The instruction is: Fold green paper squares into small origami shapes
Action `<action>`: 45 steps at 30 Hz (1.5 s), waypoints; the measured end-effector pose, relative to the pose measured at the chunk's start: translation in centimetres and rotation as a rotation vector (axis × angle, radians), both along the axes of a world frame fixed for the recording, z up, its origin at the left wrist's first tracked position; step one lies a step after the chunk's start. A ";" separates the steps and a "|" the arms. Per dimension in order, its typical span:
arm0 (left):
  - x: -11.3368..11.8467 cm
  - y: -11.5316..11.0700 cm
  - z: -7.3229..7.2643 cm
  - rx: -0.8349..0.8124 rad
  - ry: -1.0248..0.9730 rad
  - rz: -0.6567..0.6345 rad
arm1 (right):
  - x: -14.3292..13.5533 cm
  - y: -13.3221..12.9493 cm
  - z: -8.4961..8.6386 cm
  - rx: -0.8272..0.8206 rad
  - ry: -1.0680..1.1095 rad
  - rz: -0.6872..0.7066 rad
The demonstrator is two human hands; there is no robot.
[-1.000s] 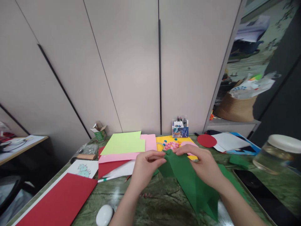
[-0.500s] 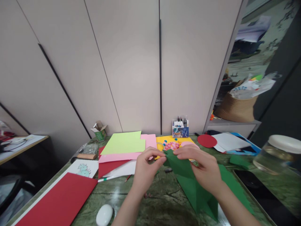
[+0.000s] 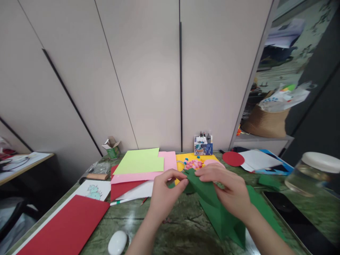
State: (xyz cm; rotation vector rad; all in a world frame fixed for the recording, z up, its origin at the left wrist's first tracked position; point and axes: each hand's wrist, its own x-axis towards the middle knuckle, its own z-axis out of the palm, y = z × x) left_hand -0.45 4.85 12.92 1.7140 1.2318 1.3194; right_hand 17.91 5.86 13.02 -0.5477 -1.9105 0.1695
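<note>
The folded dark green paper sheet [image 3: 217, 209] lies on the green marble counter [image 3: 148, 223], just in front of the yellow paper sheet [image 3: 186, 157]. The left hand [image 3: 166, 189] and the right hand [image 3: 230, 189] both pinch its far tip; I judge the edges should meet exactly before creasing.

One head-worn camera (the only view) looks forward and slightly down across the worktop [image 3: 170, 226], close above the hands, facing the wall panels [image 3: 148, 78].

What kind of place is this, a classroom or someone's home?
Probably a home or office craft corner: coloured paper sheets and a marker box lie on a green marble table, where both hands fold green paper.
</note>
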 end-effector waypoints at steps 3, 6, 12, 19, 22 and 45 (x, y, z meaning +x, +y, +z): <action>-0.1 -0.1 0.1 0.032 0.015 -0.009 | 0.2 0.1 0.1 0.014 -0.035 0.008; -0.4 -0.2 0.3 0.096 0.085 -0.012 | 0.7 0.2 0.3 0.041 -0.130 0.012; -0.8 -0.4 0.3 0.357 0.339 0.074 | 1.6 -0.5 1.0 -0.029 -0.147 -0.043; -0.5 -0.7 0.0 0.529 0.533 0.151 | 0.6 -1.7 1.4 0.142 -0.259 -0.238; -0.3 -0.9 -0.1 0.573 0.554 0.166 | -0.2 -1.8 1.4 0.251 -0.317 -0.353; -0.1 -1.4 0.5 0.467 0.452 0.044 | -0.6 -1.8 1.0 0.182 -0.341 -0.272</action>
